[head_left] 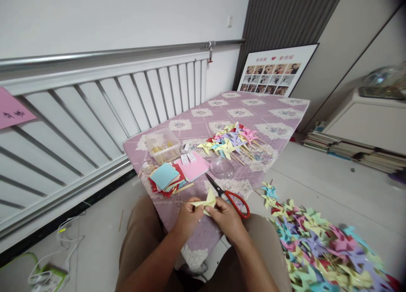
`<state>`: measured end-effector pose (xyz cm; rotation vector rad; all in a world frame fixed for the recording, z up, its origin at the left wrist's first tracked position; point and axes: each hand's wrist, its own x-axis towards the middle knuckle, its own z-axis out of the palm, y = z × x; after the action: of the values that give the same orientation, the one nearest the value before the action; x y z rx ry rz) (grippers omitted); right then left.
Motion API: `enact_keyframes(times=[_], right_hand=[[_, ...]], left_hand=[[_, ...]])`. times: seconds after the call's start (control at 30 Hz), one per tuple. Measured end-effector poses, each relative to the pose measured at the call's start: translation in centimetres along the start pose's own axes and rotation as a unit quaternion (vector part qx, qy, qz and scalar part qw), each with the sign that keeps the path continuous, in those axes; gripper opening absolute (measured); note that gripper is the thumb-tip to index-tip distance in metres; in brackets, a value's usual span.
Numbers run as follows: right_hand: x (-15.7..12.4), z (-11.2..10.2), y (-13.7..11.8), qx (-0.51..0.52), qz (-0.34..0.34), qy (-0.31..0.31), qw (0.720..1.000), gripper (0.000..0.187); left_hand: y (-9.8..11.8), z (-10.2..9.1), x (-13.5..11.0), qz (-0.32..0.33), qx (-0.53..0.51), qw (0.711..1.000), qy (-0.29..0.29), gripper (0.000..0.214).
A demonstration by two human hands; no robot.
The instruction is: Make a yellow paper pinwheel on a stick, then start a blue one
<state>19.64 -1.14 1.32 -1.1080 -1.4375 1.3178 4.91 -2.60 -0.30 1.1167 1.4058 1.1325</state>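
Note:
Over the near end of the table, my left hand [189, 218] and my right hand [226, 218] both grip a pale yellow paper pinwheel [207, 200] with folded points. My fingers hide its centre. Just beyond my right hand lies a pair of scissors [226, 194] with red handles, blades pointing away to the left. Left of them is a stack of coloured paper squares [164, 175], light blue on top. Pink paper [193, 167] lies beside it, with small white boxes [188, 158] on it.
A clear plastic box [163, 146] holds thin sticks. Finished pinwheels [230, 140] lie in a bunch on the tablecloth [206, 113], near a clear round dish [221, 167]. A large heap of pinwheels [323, 245] covers the floor at right. A white radiator [104, 104] borders the table's left side.

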Motion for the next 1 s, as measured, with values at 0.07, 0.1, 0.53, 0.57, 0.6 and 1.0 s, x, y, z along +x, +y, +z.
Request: enact_keyframes(times=[0.07, 0.1, 0.53, 0.57, 0.6, 1.0], right_hand=[[-0.3, 0.3, -0.4, 0.008, 0.004, 0.001, 1.0, 0.016], [-0.4, 0.5, -0.5, 0.008, 0.003, 0.005, 1.0, 0.016], [-3.0, 2.9, -3.4, 0.116, 0.083, 0.002, 0.99, 0.03], [-3.1, 2.9, -3.7, 0.12, 0.091, 0.003, 0.989, 0.031], [-3.3, 3.0, -3.8, 0.123, 0.099, 0.001, 0.987, 0.031], [-3.7, 3.9, -1.6, 0.189, 0.151, -0.022, 0.97, 0.037]], left_hand=[[0.6, -0.4, -0.4, 0.023, 0.01, 1.0, -0.006, 0.007], [0.9, -0.6, -0.6, 0.035, 0.013, 0.999, -0.006, 0.005], [2.6, -2.4, -3.2, 0.144, 0.126, 0.981, 0.025, 0.015], [2.8, -2.5, -3.4, 0.144, 0.131, 0.98, 0.023, 0.015], [3.0, -2.7, -3.6, 0.142, 0.136, 0.98, 0.02, 0.015], [4.5, -3.9, -5.1, 0.137, 0.207, 0.969, -0.007, 0.018]])
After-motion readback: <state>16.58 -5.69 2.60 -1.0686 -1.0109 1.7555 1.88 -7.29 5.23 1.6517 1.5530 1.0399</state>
